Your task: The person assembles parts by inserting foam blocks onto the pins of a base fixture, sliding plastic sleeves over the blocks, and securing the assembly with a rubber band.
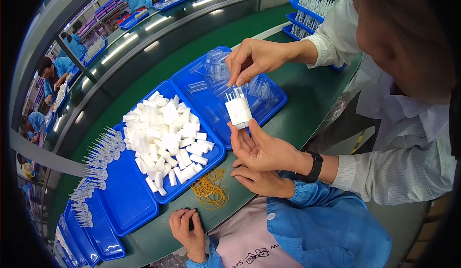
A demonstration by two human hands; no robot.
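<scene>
My left hand (188,232) rests at the near edge of the green worktable, fingers loosely bent and apart, with nothing in them. My right hand (265,182) is near the table edge, partly covered by a co-worker's hand. Its visible fingers stretch leftward and hold nothing I can see. A co-worker in a white striped sleeve holds up a white block-shaped piece (238,110) with clear prongs on top. That person's lower hand (269,148), with a black wristband, grips its base, while the upper hand (249,64) pinches at the clear prongs.
A blue tray (220,149) is heaped with white pieces (165,136). Beyond it, another blue tray (283,97) holds clear plastic parts (218,71). Yellow rubber bands (211,191) lie near me. Clear pronged pieces (96,172) line blue trays at left. Stacked trays (309,11) stand at right.
</scene>
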